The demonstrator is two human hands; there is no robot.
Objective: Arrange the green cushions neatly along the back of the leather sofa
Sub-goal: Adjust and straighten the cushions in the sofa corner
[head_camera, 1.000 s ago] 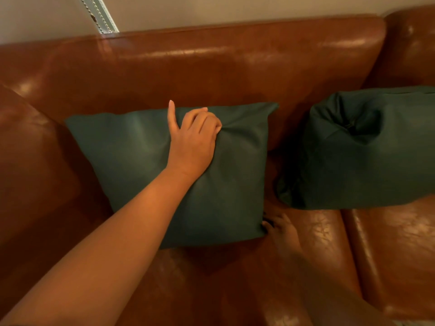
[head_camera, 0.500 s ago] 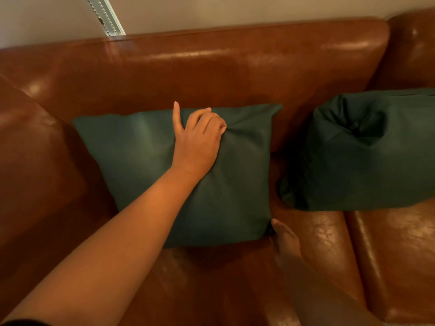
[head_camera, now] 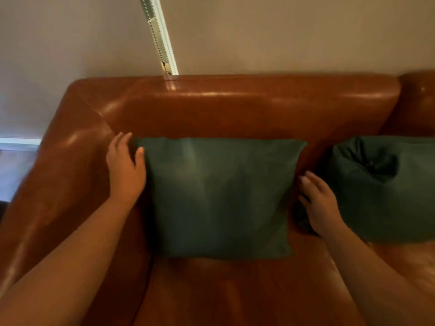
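Left hand (head_camera: 126, 171) has left the square green cushion's (head_camera: 221, 196) top; both relaxed, spread hands now flank it, right hand (head_camera: 317, 203) opposite, squaring it against the brown leather sofa (head_camera: 235, 109).

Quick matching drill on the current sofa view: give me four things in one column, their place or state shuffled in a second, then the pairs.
1. left hand
2. right hand
3. flat cushion
4. dented cushion

a. far right, cut off by the frame
b. at the flat cushion's upper left corner
c. squared up against the sofa back
d. in the gap between the two cushions

Pairs: 1-b, 2-d, 3-c, 4-a
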